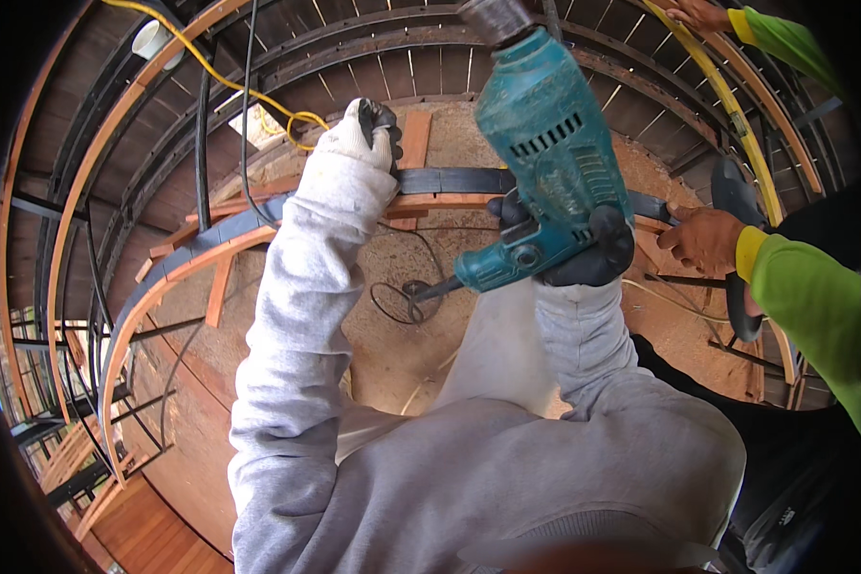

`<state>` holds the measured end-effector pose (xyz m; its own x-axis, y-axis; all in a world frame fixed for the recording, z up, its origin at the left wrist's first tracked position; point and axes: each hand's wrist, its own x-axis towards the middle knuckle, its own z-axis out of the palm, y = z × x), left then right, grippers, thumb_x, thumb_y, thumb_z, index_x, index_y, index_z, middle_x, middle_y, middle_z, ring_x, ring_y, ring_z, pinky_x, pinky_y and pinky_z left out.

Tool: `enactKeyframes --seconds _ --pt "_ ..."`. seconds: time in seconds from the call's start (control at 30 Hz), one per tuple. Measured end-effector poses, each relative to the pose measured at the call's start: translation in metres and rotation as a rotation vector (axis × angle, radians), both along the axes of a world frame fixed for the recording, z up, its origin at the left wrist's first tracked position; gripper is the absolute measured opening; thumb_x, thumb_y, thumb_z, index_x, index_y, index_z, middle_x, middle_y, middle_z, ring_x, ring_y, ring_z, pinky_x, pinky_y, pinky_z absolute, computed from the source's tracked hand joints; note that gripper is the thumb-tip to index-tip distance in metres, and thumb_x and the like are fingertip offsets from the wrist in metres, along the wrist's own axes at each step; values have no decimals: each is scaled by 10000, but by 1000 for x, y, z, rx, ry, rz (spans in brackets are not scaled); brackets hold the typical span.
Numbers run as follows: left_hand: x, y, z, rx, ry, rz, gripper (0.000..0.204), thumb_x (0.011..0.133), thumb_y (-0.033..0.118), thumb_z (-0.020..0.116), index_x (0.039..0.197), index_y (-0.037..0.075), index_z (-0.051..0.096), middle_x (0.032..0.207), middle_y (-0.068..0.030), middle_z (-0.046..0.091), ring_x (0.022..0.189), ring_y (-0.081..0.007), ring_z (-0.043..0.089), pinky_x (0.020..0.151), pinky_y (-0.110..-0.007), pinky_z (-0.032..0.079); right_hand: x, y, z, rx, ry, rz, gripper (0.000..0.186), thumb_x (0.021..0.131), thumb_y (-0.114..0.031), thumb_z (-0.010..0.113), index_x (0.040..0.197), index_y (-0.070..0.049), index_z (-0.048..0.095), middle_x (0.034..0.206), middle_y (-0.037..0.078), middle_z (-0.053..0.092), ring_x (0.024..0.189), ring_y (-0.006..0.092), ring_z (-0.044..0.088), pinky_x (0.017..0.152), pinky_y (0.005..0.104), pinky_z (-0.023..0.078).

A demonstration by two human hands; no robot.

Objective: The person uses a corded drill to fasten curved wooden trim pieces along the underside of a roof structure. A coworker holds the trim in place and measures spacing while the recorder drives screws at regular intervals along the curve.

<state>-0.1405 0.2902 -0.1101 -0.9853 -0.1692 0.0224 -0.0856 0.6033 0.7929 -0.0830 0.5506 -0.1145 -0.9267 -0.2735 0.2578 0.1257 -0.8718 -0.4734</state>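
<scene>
A large teal power drill (555, 124) fills the upper middle, its dark metal chuck (497, 19) pointing up and away. My right hand (598, 253), in a black-palmed glove, is wrapped round the drill's handle. My left hand (373, 134), in a white and dark glove, is closed above a curved dark metal bar (454, 182) edged with wood. Whatever its fingers hold, if anything, is hidden. The drill's body covers part of the bar.
At right, another person's bare hand (708, 239) with a lime sleeve touches the bar; a second hand (698, 14) is at a yellow curved strip (732, 105). A yellow cord (220, 81) and black cables hang at left. Curved rails surround a brown dusty floor (392, 354).
</scene>
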Motion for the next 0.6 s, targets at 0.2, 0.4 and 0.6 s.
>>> enactKeyframes --seconds 0.2,0.4,0.6 --pt "4 12 22 -573 -60 -77 282 1014 274 496 1156 48 588 1017 -223 710 1003 -410 682 884 -490 544 -39 29 12 97 -32 11 754 890 -399 623 1453 58 416 1245 298 628 990 417 710 963 585 562" --pt "-2 11 15 -486 4 -68 279 1014 276 493 1153 52 586 1010 -225 707 1013 -418 676 892 -503 536 -47 42 9 183 -87 -96 749 873 -400 648 1440 42 438 1241 291 627 972 404 716 945 603 566" --pt "-9 4 0 -338 -31 -80 233 1010 236 509 1122 52 598 973 -203 723 945 -377 694 828 -476 546 -36 39 12 254 -137 -155 745 861 -401 680 1412 56 469 1198 291 657 990 411 720 829 585 628"
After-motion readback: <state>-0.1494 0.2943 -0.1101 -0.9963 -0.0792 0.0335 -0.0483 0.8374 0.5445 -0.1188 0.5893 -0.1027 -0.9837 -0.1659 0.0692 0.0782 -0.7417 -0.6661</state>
